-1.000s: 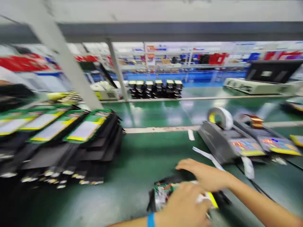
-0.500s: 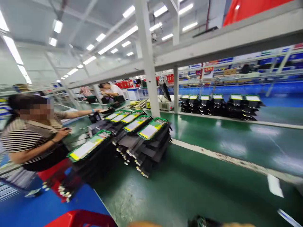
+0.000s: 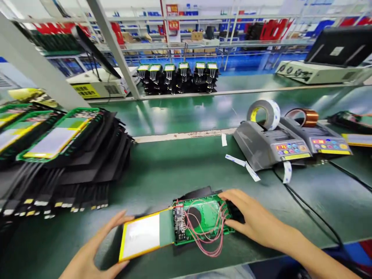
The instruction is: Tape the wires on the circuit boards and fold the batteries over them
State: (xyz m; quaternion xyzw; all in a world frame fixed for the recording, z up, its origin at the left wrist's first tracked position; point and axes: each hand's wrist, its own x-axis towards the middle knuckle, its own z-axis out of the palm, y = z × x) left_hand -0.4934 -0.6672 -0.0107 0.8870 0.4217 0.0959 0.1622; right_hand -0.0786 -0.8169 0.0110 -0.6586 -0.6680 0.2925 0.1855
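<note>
A flat battery pack (image 3: 143, 234), white with yellow edges, lies at the lower middle, joined at its right end to an open green plastic case (image 3: 207, 215). My left hand (image 3: 99, 248) spans the battery pack's left end, fingers at the upper corner and thumb at the lower one. The case shows a small circuit board (image 3: 179, 221), a black round patch and pink wires (image 3: 209, 252) looping over its front edge. My right hand (image 3: 250, 217) grips the case's right end, fingertips on the far edge and thumb near the wires. A black part under the case is mostly hidden.
Stacked black panels (image 3: 95, 166) with green-framed tops stand at left. Two tape dispensers (image 3: 261, 143) with tape rolls are at right, near loose tape strips (image 3: 235, 159) and a black cable (image 3: 314, 213). More stacks (image 3: 177, 79) stand beyond the bench divider.
My view has swung right and down from the co-worker and the stacks. Both hands, barely visible at the bottom edge before, now show at the battery pack and green case.
</note>
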